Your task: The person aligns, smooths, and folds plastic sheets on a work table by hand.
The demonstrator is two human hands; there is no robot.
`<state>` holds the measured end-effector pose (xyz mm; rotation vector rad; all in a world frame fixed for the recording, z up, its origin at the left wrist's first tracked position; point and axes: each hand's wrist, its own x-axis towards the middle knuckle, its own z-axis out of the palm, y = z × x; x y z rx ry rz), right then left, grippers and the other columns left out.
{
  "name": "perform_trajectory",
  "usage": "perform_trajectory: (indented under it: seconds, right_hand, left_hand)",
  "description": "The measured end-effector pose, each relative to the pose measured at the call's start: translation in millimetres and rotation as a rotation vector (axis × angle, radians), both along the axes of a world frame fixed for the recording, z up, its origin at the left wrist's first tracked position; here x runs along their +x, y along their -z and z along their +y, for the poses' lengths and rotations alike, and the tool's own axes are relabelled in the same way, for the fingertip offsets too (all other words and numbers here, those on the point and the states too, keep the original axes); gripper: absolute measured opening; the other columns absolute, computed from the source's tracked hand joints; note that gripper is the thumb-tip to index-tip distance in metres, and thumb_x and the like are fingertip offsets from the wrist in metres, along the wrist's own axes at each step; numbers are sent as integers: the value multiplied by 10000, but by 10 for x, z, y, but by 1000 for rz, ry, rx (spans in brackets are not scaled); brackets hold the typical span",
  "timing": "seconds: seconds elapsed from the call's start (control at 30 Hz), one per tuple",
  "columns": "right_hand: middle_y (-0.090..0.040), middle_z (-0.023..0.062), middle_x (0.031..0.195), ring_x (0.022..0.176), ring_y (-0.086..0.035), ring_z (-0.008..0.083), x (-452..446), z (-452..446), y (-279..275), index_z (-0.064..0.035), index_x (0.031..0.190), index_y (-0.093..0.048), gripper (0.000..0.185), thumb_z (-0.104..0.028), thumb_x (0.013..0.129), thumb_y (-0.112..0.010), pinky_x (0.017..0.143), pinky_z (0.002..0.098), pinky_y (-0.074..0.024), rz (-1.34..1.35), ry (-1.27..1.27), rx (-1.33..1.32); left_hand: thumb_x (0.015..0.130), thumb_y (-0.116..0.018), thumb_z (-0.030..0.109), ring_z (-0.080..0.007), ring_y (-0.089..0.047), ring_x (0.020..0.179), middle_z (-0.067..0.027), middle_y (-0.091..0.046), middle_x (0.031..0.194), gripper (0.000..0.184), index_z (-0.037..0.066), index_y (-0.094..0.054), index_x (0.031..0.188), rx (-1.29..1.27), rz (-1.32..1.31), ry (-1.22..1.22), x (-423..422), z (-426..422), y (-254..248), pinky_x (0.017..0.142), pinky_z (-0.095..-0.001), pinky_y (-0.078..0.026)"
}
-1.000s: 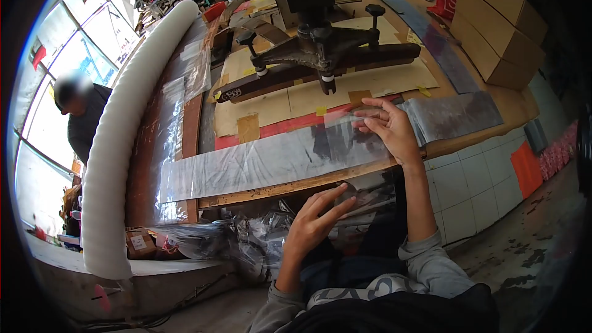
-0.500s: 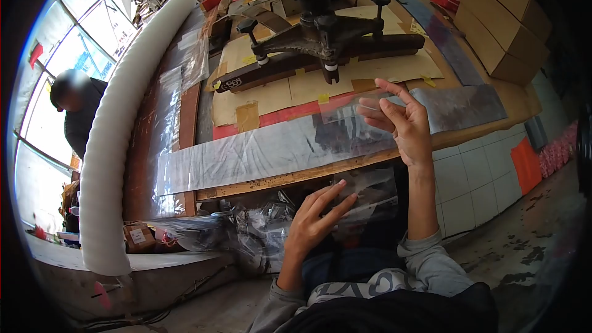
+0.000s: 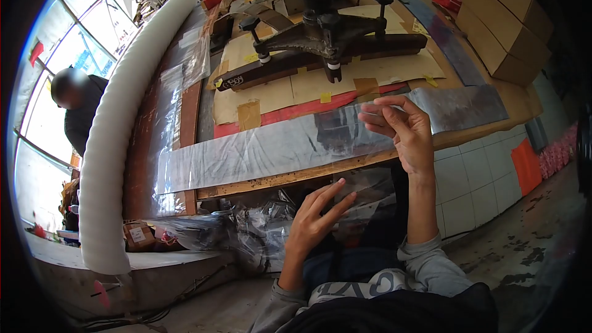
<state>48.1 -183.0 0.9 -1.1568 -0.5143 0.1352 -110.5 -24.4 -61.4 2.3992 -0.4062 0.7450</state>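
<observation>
Just above the right half of a long translucent strip (image 3: 246, 154), my right hand (image 3: 404, 129) is raised with its fingers curled and thumb drawn in. What lies between these fingers is too faint to make out. My left hand (image 3: 316, 219) is below the table's front edge, palm turned inward and its visible fingers spread. A clear plastic film (image 3: 370, 194) hangs beside it over the lap and appears held there; the thumb is hidden. The strip lies along the front of the wooden table (image 3: 277, 180). Behind it are taped tan boards (image 3: 277, 103) with a red strip (image 3: 290, 111).
A dark metal clamp frame (image 3: 327, 40) stands over the boards. A tall white foam roll (image 3: 123, 129) runs along the left, with a person (image 3: 80, 105) beyond it. Cardboard boxes (image 3: 502, 21) stand back right. Crumpled plastic (image 3: 265, 234) hangs below the table.
The clear sheet seen at my right fingertips earlier is no longer distinct. That hand rose, then came slightly down, its fingers curling more. My left hand has hardly moved. The view has shifted slightly.
</observation>
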Motion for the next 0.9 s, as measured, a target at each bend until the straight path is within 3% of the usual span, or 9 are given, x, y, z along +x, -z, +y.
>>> perform_trajectory:
  seconds: [0.17,0.37,0.4,0.5,0.53,0.63,0.67,0.8,0.9]
  right_hand:
    - [-677,187,1015,913,-688,273,-13,2,3,10,1075,-608,193,-121,961,-522,794,319,-581,30,-41,-4]
    - [-673,212,992,843,-701,267,-217,201,43,24,1055,-598,178,-96,962,-504,718,328,-604,121,-200,-59]
    - [-662,202,1051,911,-689,261,-264,209,53,42,1103,-587,238,-137,976,-493,795,317,-576,136,-315,-126]
    - [-615,186,1178,1058,-634,261,-475,298,171,52,1179,-561,314,-183,980,-499,898,314,-518,-64,-374,-293]
    - [-635,176,1134,1100,-612,289,-573,337,254,28,1219,-546,444,-339,971,-505,912,343,-487,-229,-185,-341]
    - [-616,199,1154,1118,-588,343,-679,203,163,17,1240,-541,578,-478,951,-464,958,387,-447,-414,2,-390]
    - [-629,180,1134,1111,-587,336,-723,142,125,-16,1254,-544,687,-597,907,-432,978,409,-421,-396,15,-398]
    - [-645,132,1120,1119,-578,271,-618,-321,85,-81,1247,-567,702,-644,831,-521,970,420,-420,-586,-350,-673]
    - [-649,103,1119,1090,-595,249,-517,-413,16,-118,1210,-597,595,-554,807,-620,1015,446,-374,-901,-20,-958]
  left_hand:
    - [617,-766,51,-254,-611,997,-93,-592,1203,468,156,-711,1069,-23,-23,-21,24,-17,22,795,-343,-518]
    - [572,-792,45,-199,-579,817,-68,-597,998,449,150,-729,1003,-51,-151,-106,-55,-73,55,704,-301,-483]
    - [599,-788,68,-200,-571,804,-64,-592,976,397,146,-717,982,-37,-217,-129,-72,-78,60,705,-311,-481]
    - [693,-760,133,-206,-554,775,-58,-578,921,244,129,-664,917,-12,-415,-206,-117,-65,76,708,-344,-475]
    - [732,-738,154,-211,-552,772,-58,-576,911,197,122,-632,895,-15,-481,-237,-142,-22,92,711,-356,-474]
    - [831,-690,229,-194,-559,794,-26,-578,929,162,131,-566,865,-142,-712,-386,-146,129,147,735,-365,-474]
    - [867,-648,215,-198,-565,745,-59,-564,879,177,96,-518,860,-212,-766,-389,-137,200,130,715,-351,-478]
    - [873,-624,217,-197,-566,710,-104,-540,846,224,38,-490,880,-362,-751,-635,-179,345,57,682,-312,-476]
    - [877,-609,184,-184,-559,668,-123,-530,850,220,19,-462,871,-293,-842,-707,-205,500,36,626,-284,-479]
